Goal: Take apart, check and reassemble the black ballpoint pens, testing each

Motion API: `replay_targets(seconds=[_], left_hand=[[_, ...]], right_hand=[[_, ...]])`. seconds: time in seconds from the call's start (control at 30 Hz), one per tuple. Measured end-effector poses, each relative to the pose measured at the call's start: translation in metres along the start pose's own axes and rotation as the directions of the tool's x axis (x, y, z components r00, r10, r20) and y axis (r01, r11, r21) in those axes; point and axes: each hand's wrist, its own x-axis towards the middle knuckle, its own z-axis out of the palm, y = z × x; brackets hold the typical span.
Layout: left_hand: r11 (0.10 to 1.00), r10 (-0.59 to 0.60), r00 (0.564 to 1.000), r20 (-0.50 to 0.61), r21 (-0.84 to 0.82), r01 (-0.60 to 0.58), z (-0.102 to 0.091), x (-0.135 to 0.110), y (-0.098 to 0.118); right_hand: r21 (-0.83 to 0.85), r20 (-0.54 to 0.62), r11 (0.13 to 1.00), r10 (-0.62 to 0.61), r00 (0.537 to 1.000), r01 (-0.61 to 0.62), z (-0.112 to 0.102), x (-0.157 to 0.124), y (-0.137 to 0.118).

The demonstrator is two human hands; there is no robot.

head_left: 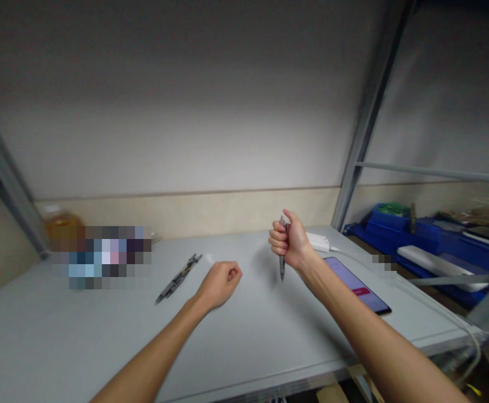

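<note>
Pen (282, 267), one, grey, slim: held in the right hand (289, 240), near upright, point downward, over the far part of the table (244, 341); contact of its tip with the surface cannot be told.
Hands, two, bare: the right with fingers wrapped closely round the pen's barrel, thumb raised beside its upper end; the left (220, 284) curled into a loose fist, a small hollow showing between thumb and forefinger, nothing seen in its hold, placed low over the table to the left of the pen.
Pens, a bunch (179, 278), dark and grey: lying slantwise together on the table, just left of the left hand; exact count unclear.
Phone (350, 278), one, screen lit pale lilac with a red patch: flat on the table, partly behind the right forearm.
White adapter (318, 242), one: just behind the right wrist, with a white cable (353, 254) running off rightward.
Pile (101, 258), pixelated, contents not legible: at the table's left, a blurred amber container (61, 223) behind it.
Metal posts, grey: one at left (11, 168), one at right (364, 123).
Beyond the right post: blue items (416, 232) and a long white bar (441, 267)
</note>
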Motion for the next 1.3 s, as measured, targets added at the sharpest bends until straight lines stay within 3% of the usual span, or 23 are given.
replay_targets(seconds=[0.3,0.47,0.57,0.6,0.67,0.73,0.83,0.93,1.0,1.17,1.3], left_hand=[[1.0,0.003,1.0,0.014,0.018,-0.003,0.001,0.001,-0.001],[0.999,0.011,1.0,0.012,0.032,-0.011,0.0,0.0,0.0],[0.998,0.025,1.0,0.005,0.052,-0.025,-0.001,0.0,0.0],[0.998,0.031,1.0,0.005,0.061,-0.031,-0.001,0.0,0.0],[0.995,0.039,0.999,0.01,0.095,-0.039,-0.001,0.0,-0.001],[0.986,0.038,0.999,0.018,0.163,-0.041,-0.003,0.001,-0.001],[0.95,0.036,0.999,0.009,0.31,-0.037,-0.007,0.001,-0.001],[0.876,-0.006,0.999,-0.035,0.481,0.022,-0.014,0.001,-0.002],[0.798,-0.085,0.993,-0.079,0.591,0.115,-0.02,0.0,-0.003],[0.588,-0.308,0.931,-0.194,0.731,0.347,-0.035,-0.001,-0.007],[0.508,-0.444,0.867,-0.228,0.733,0.453,-0.043,-0.001,-0.014]], right_hand=[[-0.098,-0.066,0.995,-0.017,0.998,0.01,-0.003,0.005,0.003],[-0.4,-0.196,0.914,-0.162,0.967,0.072,-0.018,0.013,0.022],[-0.723,-0.168,0.689,-0.257,0.952,0.058,-0.033,0.017,0.039],[-0.82,-0.142,0.571,-0.278,0.95,0.045,-0.038,0.017,0.044],[-0.971,-0.037,0.234,-0.341,0.939,0.046,-0.045,0.015,0.052],[-0.995,0.021,-0.097,-0.374,0.927,-0.017,-0.05,0.011,0.056],[-0.907,-0.002,-0.389,-0.377,0.926,-0.161,-0.053,0.002,0.059],[-0.813,0.008,-0.539,-0.388,0.921,-0.22,-0.056,-0.004,0.058],[-0.773,0.021,-0.588,-0.4,0.916,-0.239,-0.06,-0.007,0.055],[-0.738,-0.02,-0.61,-0.408,0.913,-0.289,-0.072,-0.01,0.048],[-0.74,-0.035,-0.604,-0.406,0.913,-0.296,-0.075,-0.009,0.046]])
